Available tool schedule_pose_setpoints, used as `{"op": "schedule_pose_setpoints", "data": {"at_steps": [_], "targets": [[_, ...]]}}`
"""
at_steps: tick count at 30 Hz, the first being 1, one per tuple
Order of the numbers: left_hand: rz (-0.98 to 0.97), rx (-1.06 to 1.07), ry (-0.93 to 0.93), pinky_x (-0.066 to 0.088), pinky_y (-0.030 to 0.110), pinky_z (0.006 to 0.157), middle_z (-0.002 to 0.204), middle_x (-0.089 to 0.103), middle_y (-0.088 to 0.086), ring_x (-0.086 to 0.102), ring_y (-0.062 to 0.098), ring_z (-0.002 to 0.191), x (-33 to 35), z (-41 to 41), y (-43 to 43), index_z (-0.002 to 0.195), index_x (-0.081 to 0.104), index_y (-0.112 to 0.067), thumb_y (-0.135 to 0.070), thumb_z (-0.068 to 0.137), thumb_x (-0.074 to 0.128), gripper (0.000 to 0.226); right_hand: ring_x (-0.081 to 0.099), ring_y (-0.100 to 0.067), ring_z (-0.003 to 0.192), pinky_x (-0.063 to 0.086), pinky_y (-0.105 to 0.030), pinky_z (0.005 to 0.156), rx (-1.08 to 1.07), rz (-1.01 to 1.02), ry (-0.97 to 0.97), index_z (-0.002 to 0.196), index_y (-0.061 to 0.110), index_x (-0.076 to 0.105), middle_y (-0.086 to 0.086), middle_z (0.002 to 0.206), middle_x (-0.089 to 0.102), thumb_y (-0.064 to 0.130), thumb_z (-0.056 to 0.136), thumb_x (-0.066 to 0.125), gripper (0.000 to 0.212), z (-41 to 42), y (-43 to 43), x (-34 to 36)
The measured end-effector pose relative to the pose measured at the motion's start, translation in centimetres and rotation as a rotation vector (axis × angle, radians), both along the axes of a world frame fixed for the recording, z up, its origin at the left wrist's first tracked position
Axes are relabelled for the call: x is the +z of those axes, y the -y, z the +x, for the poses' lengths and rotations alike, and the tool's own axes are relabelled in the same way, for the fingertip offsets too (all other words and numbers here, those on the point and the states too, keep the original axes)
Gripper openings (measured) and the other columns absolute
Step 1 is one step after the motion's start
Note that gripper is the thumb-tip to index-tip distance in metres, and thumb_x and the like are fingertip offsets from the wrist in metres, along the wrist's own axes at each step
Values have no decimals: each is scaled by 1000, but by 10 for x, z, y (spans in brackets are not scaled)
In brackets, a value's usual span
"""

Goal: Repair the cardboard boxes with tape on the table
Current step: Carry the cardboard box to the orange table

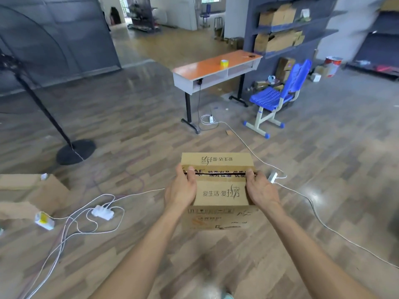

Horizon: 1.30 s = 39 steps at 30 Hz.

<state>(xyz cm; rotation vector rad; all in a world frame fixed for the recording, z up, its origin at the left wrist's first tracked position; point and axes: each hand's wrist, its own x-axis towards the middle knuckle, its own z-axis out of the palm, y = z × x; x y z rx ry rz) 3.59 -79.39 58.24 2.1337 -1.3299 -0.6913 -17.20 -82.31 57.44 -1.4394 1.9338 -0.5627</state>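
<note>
A brown cardboard box (pixel 219 192) with printed characters is held in the air in front of me, over the wooden floor. Its top flaps meet along a dark, split seam. My left hand (pixel 181 190) grips the box's left side, thumb on top near the seam. My right hand (pixel 260 190) grips the right side the same way. Further ahead stands an orange-topped table (pixel 207 66) with a yellow roll of tape (pixel 224 64) on it.
White cables and a power strip (pixel 102 212) lie on the floor at left and right. A fan stand (pixel 74 151) rises at left, more cardboard (pixel 32 194) at far left. A blue chair (pixel 278 98) and shelves with boxes (pixel 278 39) stand beyond the table.
</note>
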Motion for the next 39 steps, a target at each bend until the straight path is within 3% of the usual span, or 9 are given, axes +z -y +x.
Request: {"op": "schedule_pose_setpoints", "data": {"at_steps": [4,9,15,21,27,33,39], "targets": [[-5,62,-5,43,43,95,134,64,14,60,39,121,11,-1,74,146,34,-25,-50,108,25,46,53,-44,122,38,-45,97,29,-16,6,131,9,52,-25,130,60,51,106,26,56,-1,81,11],[-4,30,-11,43,42,96,133,65,13,60,40,120,11,4,158,150,31,-26,-52,107,24,51,55,-42,117,33,-41,86,55,-9,-46,126,12,52,-20,129,59,48,105,23,51,1,169,7],[-13,-15,-31,44,42,97,133,66,7,61,37,120,-5,30,273,145,38,-29,-52,107,25,47,55,-44,118,38,-45,94,57,5,-63,127,13,52,-20,126,61,55,102,18,60,24,274,-2],[-16,-67,15,44,40,93,129,67,6,62,35,119,3,62,406,146,37,-29,-53,107,24,48,54,-44,120,39,-45,97,6,-27,-93,128,9,51,-19,128,56,51,105,19,57,58,391,10],[-37,-136,17,52,42,89,101,72,-4,70,28,87,14,83,509,141,35,-35,-60,103,19,48,54,-45,122,38,-46,101,-36,-46,-109,132,14,49,-20,137,53,46,107,22,49,75,484,26],[-17,-97,54,55,44,88,100,73,3,70,33,91,7,96,603,138,40,-31,-55,105,22,45,56,-45,118,40,-45,95,-70,-24,-83,124,6,53,-26,128,61,56,104,25,60,87,579,12],[-18,-88,95,56,37,72,81,69,0,67,25,69,7,78,726,135,42,-25,-52,106,23,43,55,-43,121,40,-45,100,-68,-18,-68,131,3,53,-27,129,61,56,105,25,65,74,706,7]]}}
